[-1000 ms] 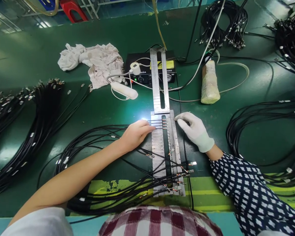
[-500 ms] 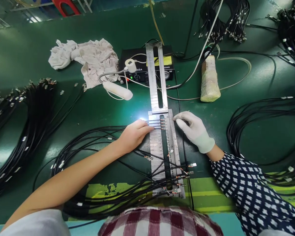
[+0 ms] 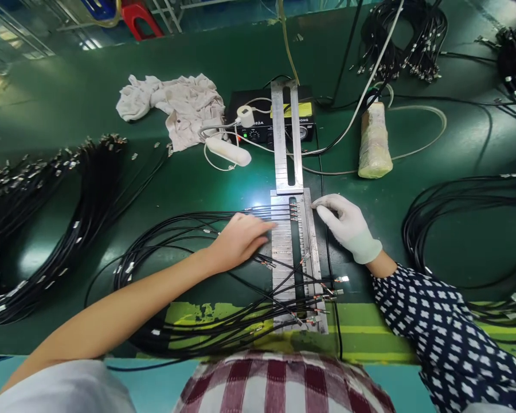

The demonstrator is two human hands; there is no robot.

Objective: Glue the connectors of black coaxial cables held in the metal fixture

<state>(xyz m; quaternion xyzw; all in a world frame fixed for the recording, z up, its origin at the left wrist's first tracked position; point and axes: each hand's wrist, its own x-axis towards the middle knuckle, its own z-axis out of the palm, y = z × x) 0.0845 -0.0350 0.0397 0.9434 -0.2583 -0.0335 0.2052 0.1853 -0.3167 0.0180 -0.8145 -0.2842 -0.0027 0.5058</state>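
Note:
A slotted metal fixture (image 3: 282, 248) lies in front of me, with several black cables (image 3: 260, 209) laid side by side across its upper end. Their stripped ends with small connectors point right, over the slot. My left hand (image 3: 241, 242), bare, hovers at the fixture's left edge just below these cables, index finger stretched out and thumb apart. My right hand (image 3: 344, 223), in a white glove, is at the fixture's upper right edge with thumb and forefinger drawn together; anything between them is too small to make out. Loose cable ends (image 3: 318, 298) lie across the fixture's lower part.
Behind the fixture, a second slotted metal plate (image 3: 279, 143) leans over a black control box (image 3: 251, 129). A white lamp (image 3: 227, 151) and crumpled cloth (image 3: 189, 109) are left of it. A wrapped bottle (image 3: 375, 140) stands right. Cable bundles (image 3: 79, 229) lie on both sides.
My left hand has come off the row of cables and moved slightly down, its fingers parting. My right hand stays by the fixture's edge. The whole view has shifted a little.

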